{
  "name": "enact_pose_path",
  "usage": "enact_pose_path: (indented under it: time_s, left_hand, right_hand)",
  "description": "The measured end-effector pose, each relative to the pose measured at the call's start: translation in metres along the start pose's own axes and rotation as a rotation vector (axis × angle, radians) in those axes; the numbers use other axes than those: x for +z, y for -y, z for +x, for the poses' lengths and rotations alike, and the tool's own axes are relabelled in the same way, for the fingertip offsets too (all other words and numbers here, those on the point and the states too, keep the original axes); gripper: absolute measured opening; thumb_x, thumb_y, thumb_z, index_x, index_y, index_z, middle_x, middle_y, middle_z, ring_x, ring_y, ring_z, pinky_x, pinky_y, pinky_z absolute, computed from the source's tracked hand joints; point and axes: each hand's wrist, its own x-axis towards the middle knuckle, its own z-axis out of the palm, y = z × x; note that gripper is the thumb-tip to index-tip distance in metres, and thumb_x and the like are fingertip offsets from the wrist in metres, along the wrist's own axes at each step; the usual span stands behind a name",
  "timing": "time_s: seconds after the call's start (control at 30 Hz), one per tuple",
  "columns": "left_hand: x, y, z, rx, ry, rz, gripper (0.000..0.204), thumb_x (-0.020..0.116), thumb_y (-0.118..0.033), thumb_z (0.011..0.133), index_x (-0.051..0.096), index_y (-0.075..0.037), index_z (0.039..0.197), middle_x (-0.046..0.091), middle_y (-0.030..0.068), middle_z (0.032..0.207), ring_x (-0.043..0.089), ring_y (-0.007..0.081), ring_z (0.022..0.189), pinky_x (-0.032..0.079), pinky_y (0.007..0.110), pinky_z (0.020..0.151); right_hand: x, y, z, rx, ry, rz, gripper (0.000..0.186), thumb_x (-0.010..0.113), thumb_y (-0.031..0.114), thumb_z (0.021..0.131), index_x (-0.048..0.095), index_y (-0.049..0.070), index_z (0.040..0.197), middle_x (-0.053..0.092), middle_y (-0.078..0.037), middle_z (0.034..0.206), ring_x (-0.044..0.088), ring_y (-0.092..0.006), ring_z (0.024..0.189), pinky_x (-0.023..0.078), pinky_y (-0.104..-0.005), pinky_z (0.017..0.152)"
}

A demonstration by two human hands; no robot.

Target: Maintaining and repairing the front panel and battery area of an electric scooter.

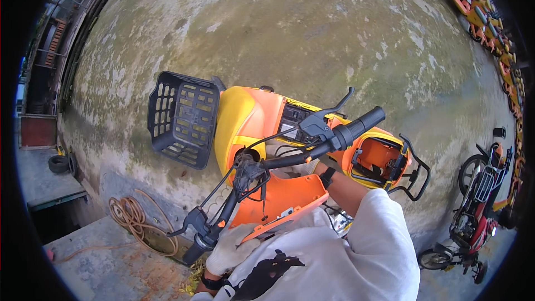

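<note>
A yellow and orange scooter stands in front of me with its black handlebar (290,160) across the middle of the head view. My left hand (229,249), in a pale work glove, grips the lower edge of a loose-looking orange body panel (281,194), thumb over the rim. Behind the handlebar, my gloved right hand (305,168) reaches in between the panel and the scooter's body; the handlebar and cables hide its fingers. Dark wiring (248,175) bunches at the steering stem. The black front basket (186,117) is on the left.
Behind the handlebar lies an uncovered black compartment (294,120); farther right is an orange seat opening (379,156) with a black rear rack (415,170). A coiled hose (131,217) lies at left. A red motorcycle (473,212) and a row of scooters (479,14) stand right.
</note>
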Motion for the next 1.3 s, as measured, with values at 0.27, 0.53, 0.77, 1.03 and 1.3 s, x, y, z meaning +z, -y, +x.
enact_pose_path:
  time_s: [0.27,0.53,0.77,1.03,1.3]
  left_hand:
    - [0.002,-0.008,0.016,0.033,0.030,0.037,0.039,0.069,-0.021,0.083,0.064,-0.004,0.118,0.067,0.0167,0.092,0.065,0.0359,0.085,0.050,0.041,0.075]
    - [0.024,-0.026,0.028,-0.036,-0.069,-0.027,0.040,0.067,-0.020,0.085,0.062,-0.003,0.121,0.066,0.0165,0.097,0.064,0.0337,0.088,0.050,0.038,0.078]
    - [0.041,-0.039,0.032,-0.068,-0.134,0.017,0.041,0.069,-0.020,0.086,0.062,-0.002,0.123,0.068,0.0148,0.100,0.066,0.0213,0.087,0.051,0.034,0.078]
    - [0.044,-0.052,0.032,-0.114,-0.268,0.008,0.040,0.070,-0.021,0.084,0.065,0.001,0.117,0.069,0.0130,0.097,0.065,0.0192,0.084,0.051,0.033,0.076]
    - [0.045,-0.062,0.026,0.012,-0.446,0.050,0.038,0.072,-0.017,0.079,0.067,0.001,0.112,0.071,0.0113,0.096,0.067,0.0180,0.083,0.052,0.032,0.078]
  right_hand:
    - [-0.007,-0.031,0.002,0.051,-0.133,-0.246,0.056,0.065,0.023,0.095,0.040,0.003,0.141,0.062,-0.005,0.117,0.060,-0.0146,0.102,0.050,-0.0300,0.086]
    - [-0.035,-0.066,-0.026,0.012,-0.147,-0.459,0.037,0.058,0.020,0.095,0.059,0.007,0.130,0.066,-0.007,0.109,0.061,-0.0175,0.104,0.048,-0.0308,0.092]
    - [-0.058,-0.085,-0.132,0.181,-0.455,-0.052,0.047,0.061,0.032,0.094,0.059,0.004,0.131,0.067,-0.008,0.113,0.062,-0.0187,0.107,0.048,-0.0312,0.093]
    - [-0.028,0.011,-0.176,0.151,-0.274,0.197,0.051,0.064,0.022,0.093,0.051,0.001,0.138,0.062,-0.007,0.126,0.056,-0.0150,0.115,0.044,-0.0315,0.101]
    - [-0.001,0.029,-0.148,0.075,-0.111,0.104,0.057,0.064,0.033,0.095,0.049,-0.001,0.138,0.059,-0.011,0.130,0.055,-0.0193,0.117,0.043,-0.0346,0.103]
